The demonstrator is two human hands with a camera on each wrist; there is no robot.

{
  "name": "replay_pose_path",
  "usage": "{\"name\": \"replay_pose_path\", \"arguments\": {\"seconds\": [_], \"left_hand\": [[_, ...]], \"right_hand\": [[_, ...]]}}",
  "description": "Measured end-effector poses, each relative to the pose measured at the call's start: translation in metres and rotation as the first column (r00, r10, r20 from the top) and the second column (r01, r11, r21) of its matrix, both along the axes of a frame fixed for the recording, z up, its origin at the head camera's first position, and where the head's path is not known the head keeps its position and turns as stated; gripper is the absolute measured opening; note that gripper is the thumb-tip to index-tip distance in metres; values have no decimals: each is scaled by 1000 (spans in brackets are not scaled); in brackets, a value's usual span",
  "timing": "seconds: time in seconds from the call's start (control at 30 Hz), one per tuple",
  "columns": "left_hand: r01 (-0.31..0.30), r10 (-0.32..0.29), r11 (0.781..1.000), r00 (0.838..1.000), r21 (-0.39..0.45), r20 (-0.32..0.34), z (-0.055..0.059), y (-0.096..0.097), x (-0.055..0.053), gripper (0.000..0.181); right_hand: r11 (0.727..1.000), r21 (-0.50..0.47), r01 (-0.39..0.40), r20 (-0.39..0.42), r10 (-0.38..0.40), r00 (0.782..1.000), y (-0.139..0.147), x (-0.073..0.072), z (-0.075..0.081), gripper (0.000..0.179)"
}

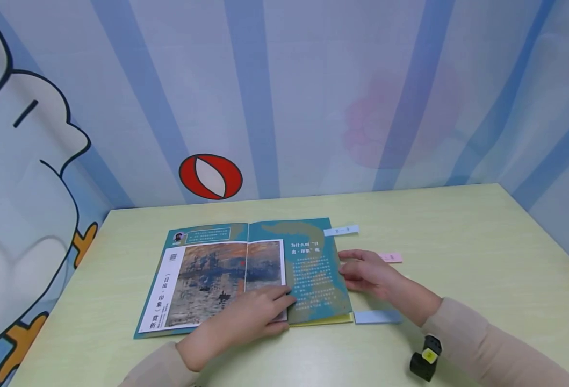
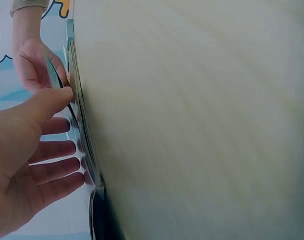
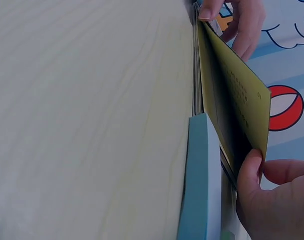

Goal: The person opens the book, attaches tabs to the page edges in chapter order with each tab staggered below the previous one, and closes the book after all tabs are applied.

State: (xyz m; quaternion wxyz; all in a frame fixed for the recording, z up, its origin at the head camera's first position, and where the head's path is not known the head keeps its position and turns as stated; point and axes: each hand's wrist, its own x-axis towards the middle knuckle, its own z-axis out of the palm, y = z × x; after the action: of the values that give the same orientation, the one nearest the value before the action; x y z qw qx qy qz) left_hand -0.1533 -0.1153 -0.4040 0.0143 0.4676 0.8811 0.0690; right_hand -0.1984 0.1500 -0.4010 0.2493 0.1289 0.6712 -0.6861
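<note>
An open magazine (image 1: 308, 269) lies on the table, a painting (image 1: 207, 274) printed across its two pages. My left hand (image 1: 250, 312) rests on the lower middle near the fold, fingers extended to the right over the page. At the right page's outer edge, my right hand (image 1: 368, 274) pinches a leaf between thumb and fingers. From the right wrist view, that leaf (image 3: 244, 85) stands lifted, its yellow underside showing, apart from the pages below. White (image 1: 342, 230), pink (image 1: 391, 258) and blue (image 1: 377, 317) tabs stick out along the right side, the pink one partly behind the right hand.
The pale wood-grain table (image 1: 482, 242) runs back to a striped blue cloth backdrop (image 1: 308, 97) with cartoon prints. A small black device with a yellow mark (image 1: 426, 357) sits by the right sleeve (image 1: 477, 333).
</note>
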Motion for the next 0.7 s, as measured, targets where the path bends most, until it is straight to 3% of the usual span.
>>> {"name": "replay_pose_path", "arguments": {"seconds": [0.33, 0.7], "left_hand": [[-38, 39, 998, 999, -44, 26, 1, 2, 0, 51], [-43, 43, 999, 994, -4, 97, -1, 5, -1, 52]], "right_hand": [[998, -62, 26, -1, -26, 1000, -1, 0, 4, 51], [1000, -23, 8, -27, -9, 1000, -2, 1, 11, 52]]}}
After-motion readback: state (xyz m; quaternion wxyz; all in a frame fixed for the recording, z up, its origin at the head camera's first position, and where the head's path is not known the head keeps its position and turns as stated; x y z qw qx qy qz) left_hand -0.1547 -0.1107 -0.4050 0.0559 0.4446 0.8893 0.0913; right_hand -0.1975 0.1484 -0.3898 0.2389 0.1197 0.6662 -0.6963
